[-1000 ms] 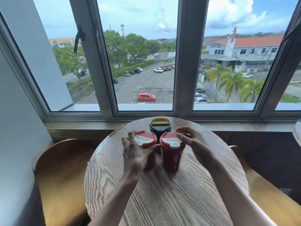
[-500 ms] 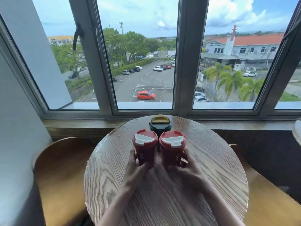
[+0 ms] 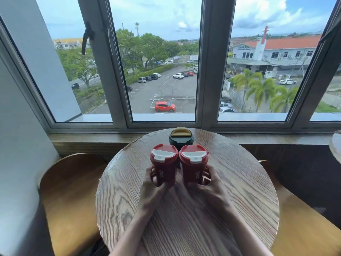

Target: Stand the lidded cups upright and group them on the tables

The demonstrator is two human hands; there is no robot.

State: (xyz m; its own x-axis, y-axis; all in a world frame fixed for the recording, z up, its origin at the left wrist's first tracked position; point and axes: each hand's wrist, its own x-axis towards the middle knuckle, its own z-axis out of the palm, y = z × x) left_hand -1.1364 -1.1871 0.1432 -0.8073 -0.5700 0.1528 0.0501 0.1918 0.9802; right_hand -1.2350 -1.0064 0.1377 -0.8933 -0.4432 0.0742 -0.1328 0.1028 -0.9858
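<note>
Before you, in the lower middle of the frame, sits a round wood-grain table (image 3: 230,191). Three lidded cups stand upright on it, touching in a tight cluster toward its far edge: two red cups, left (image 3: 163,168) and right (image 3: 192,168), side by side, and a dark cup (image 3: 181,138) with a yellow lid behind them.

Glossy grained wood table (image 3: 230,182); smooth plastic-looking red cups (image 3: 163,167) with white-flapped lids.

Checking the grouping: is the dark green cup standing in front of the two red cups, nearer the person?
No, the dark green cup stands behind the two red cups, on the window side.
</note>
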